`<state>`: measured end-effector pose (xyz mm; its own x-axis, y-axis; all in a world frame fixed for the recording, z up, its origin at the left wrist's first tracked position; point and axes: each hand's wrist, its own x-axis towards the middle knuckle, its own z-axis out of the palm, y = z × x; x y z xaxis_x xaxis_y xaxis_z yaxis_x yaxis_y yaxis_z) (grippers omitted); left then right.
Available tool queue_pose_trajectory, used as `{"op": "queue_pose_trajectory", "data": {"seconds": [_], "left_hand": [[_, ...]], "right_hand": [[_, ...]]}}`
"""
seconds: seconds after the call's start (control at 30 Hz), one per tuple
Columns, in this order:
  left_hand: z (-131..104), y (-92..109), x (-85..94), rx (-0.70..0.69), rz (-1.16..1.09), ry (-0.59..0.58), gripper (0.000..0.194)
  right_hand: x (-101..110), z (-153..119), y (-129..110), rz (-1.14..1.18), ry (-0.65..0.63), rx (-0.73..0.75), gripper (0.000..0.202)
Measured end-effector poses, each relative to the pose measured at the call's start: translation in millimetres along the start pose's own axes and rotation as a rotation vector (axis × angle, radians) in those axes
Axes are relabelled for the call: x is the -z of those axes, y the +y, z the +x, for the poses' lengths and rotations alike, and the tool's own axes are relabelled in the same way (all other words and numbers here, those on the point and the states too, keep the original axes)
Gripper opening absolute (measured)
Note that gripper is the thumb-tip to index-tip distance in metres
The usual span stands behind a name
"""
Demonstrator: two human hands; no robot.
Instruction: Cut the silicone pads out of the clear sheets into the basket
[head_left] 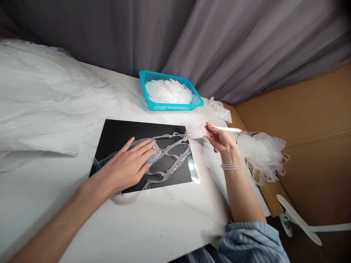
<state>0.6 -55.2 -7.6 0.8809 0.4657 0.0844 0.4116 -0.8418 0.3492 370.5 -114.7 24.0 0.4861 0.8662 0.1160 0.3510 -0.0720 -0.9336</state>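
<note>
My left hand (137, 157) lies flat with its fingers stretched out, pressing on a sheer white fabric scrap (164, 153) full of large cut-out holes. Beneath the scrap is a black board (120, 131), shiny at its right edge. To the right of the board, my right hand (219, 137) is closed around a slim white pen-like tool (227, 129). A sheer white fabric piece (195, 129) shows at the fingertips of this hand; whether they pinch it or only touch it is hard to tell. The scrap's thin strands reach towards that piece.
A blue plastic basket (175, 107) heaped with white fabric pieces (168, 91) stands behind the board. Piled sheer fabric (49, 102) covers the left side. White scraps (263, 155) hang at the right edge by cardboard (301, 120). A grey curtain (153, 33) closes off the back.
</note>
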Motion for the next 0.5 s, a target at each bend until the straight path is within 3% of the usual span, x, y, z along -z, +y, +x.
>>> {"op": "queue_pose_trajectory", "data": {"seconds": [0.1,0.2,0.3,0.37,0.43,0.5], "left_hand": [[10,11,18.0,0.061,-0.175,0.039,0.038],[25,26,32.3,0.313,-0.665,0.145,0.039],[41,36,34.6,0.579,-1.286,0.112,0.062],[50,38,30.1,0.627,-1.679,0.002,0.072],[56,37,24.2,0.653,-1.939,-0.046,0.062],[57,36,19.5,0.679,-1.946,-0.018,0.040]], "right_hand": [[-27,-7,-28,0.195,-0.054,-0.107,0.012],[-59,-28,-62,0.413,-0.151,-0.192,0.018],[-85,-61,-94,0.314,-0.288,-0.099,0.020],[-94,-79,-109,0.183,-0.420,-0.043,0.023],[-94,-86,-114,0.135,-0.481,-0.012,0.029],[-89,-83,-109,0.141,-0.411,0.014,0.033]]}}
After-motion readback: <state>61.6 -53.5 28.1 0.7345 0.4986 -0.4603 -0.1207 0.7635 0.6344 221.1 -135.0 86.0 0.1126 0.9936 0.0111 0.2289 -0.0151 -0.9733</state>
